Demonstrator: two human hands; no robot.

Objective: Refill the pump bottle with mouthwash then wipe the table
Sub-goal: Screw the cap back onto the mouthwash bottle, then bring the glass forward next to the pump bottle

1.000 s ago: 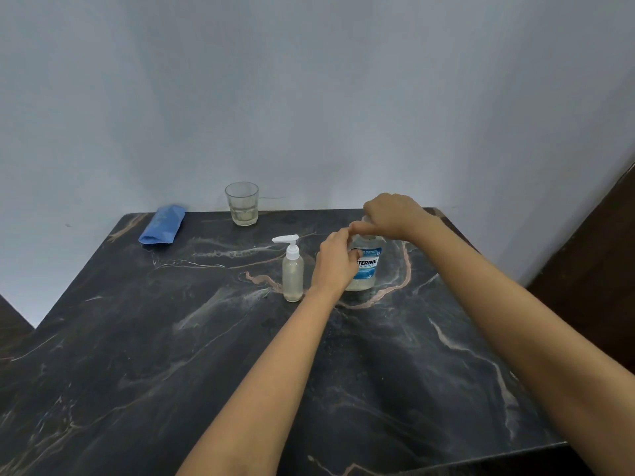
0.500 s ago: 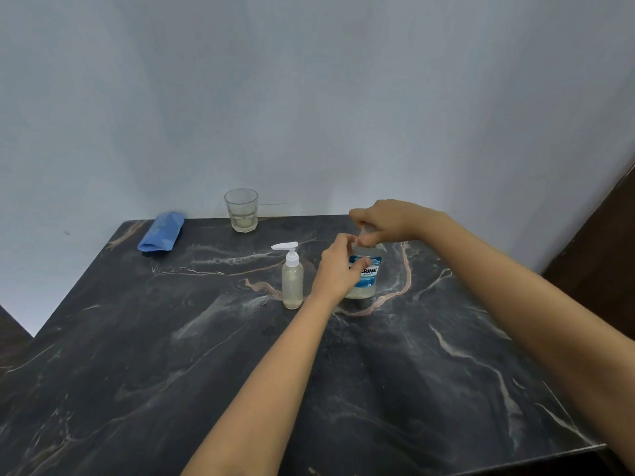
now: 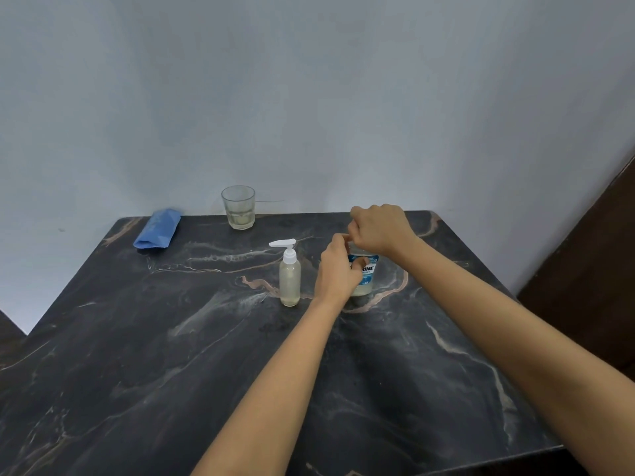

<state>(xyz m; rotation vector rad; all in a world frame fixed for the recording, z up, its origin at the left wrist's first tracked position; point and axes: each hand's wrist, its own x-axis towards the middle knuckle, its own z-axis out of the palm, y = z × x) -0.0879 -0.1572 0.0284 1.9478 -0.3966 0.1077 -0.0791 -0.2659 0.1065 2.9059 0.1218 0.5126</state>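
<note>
Mouthwash bottle [image 3: 367, 271] wants steadying: left hand [image 3: 338, 273] grips its body, right hand [image 3: 379, 228] curls over its top; twist squarely.

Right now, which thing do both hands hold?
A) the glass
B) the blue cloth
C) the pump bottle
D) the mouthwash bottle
D: the left hand grips the body of the mouthwash bottle and the right hand is curled over its top. The pump bottle stands untouched beside it.
</note>
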